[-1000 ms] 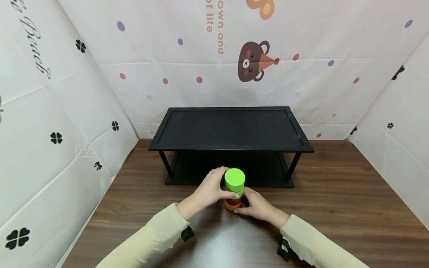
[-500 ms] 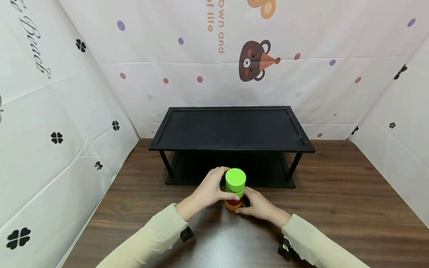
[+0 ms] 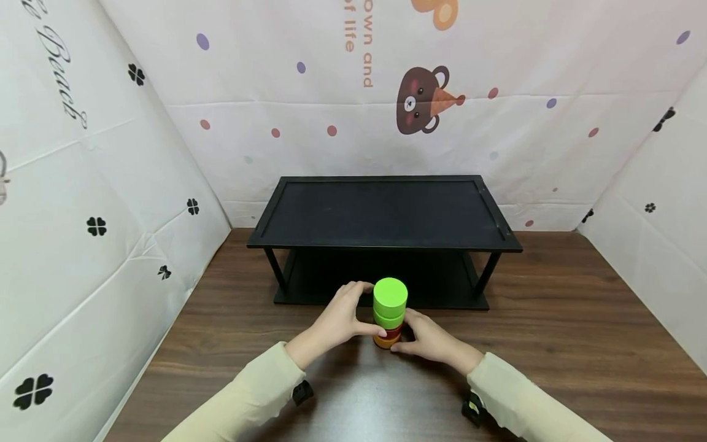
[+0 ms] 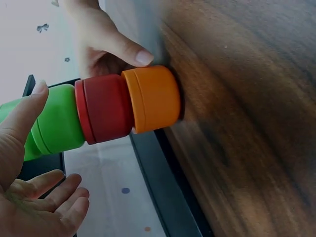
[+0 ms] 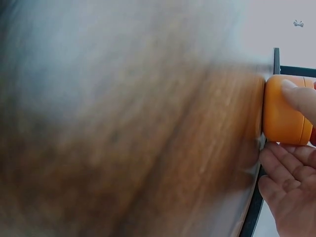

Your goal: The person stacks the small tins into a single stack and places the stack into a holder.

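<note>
Three small lidded jars stand in one upright stack on the wooden table in the head view. The green jar (image 3: 390, 298) is on top, the red jar (image 4: 106, 108) in the middle and the orange jar (image 4: 154, 98) at the bottom. My left hand (image 3: 341, 318) is spread beside the stack, thumb in front and fingers behind; in the left wrist view those fingers are apart from the green jar. With thumb in front and fingers at the far side, my right hand (image 3: 433, 341) holds the orange jar at the base.
A black two-tier shelf (image 3: 381, 209) stands just behind the stack, its lower tier near the hands. The brown wooden table (image 3: 558, 344) extends to both sides. Printed white cloth walls (image 3: 331, 159) enclose the back, left and right.
My left hand has eased away from the green jar, its thumb moving left and down and its fingers drawing back. The right hand and the stack keep their places.
</note>
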A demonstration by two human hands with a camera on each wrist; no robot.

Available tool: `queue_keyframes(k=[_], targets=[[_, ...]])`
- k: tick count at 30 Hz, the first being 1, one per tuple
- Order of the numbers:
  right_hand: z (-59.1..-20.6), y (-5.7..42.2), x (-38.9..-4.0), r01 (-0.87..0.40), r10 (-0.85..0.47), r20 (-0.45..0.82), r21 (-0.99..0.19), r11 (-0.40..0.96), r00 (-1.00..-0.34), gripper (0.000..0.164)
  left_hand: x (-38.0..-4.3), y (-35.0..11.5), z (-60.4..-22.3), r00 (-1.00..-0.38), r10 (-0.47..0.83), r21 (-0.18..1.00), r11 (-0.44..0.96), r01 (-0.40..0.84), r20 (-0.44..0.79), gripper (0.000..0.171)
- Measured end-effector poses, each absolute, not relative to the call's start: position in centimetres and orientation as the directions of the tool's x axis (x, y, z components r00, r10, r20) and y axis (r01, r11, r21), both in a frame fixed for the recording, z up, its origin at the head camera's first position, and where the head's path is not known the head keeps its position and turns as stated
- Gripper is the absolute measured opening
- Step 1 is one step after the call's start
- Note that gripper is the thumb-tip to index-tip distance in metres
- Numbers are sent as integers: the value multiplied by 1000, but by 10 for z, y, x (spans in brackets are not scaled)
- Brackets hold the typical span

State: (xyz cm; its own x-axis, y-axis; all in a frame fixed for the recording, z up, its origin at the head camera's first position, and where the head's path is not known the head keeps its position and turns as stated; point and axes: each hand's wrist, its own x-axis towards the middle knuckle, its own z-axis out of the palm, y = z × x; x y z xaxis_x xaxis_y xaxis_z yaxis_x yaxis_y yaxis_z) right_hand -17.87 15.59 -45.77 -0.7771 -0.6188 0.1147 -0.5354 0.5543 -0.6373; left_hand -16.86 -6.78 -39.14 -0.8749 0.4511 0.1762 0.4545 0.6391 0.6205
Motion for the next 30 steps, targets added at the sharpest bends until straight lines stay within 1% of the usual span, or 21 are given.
queue_keyframes(k=[15,25,30], targets=[[-457,159,-178,-547,-624,113,-616,567,-774,50,-170,-73,-412,-885,454,634,656,410,102,78],[-458,160,-180,-535,-619,109,-630,562,-778,49,-173,-72,-428,-864,499,646,638,419,68,75],[-459,160,-180,-578,-631,163,-614,537,-759,49,-176,-70,-432,-858,512,668,624,405,41,75]])
